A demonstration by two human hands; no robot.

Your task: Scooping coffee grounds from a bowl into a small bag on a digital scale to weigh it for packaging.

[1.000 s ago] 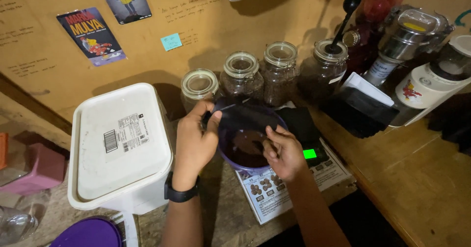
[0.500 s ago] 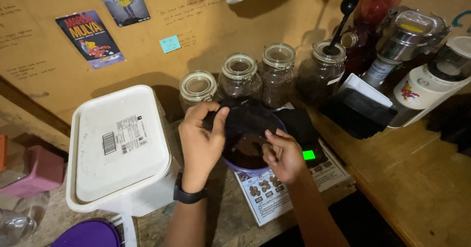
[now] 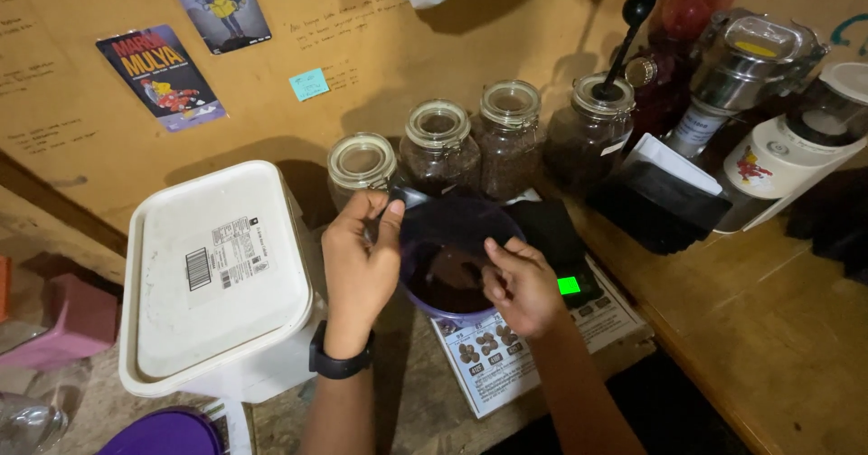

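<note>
A purple bowl with dark brown contents sits on a black scale with a lit green display. My left hand is at the bowl's left rim. Its thumb and forefinger pinch a small grey metal piece that looks like a spoon. My right hand rests on the bowl's right rim, with its fingers curled over the edge. A black watch is on my left wrist.
A white lidded tub stands to the left. Several glass jars line the wall behind the bowl. At the right are a black tray, a metal grinder and a white appliance. A printed sheet lies under the scale. A purple lid is at the bottom left.
My left hand's fingers have drawn together into a pinch at the bowl's upper left rim. My right hand has stayed on the right rim.
</note>
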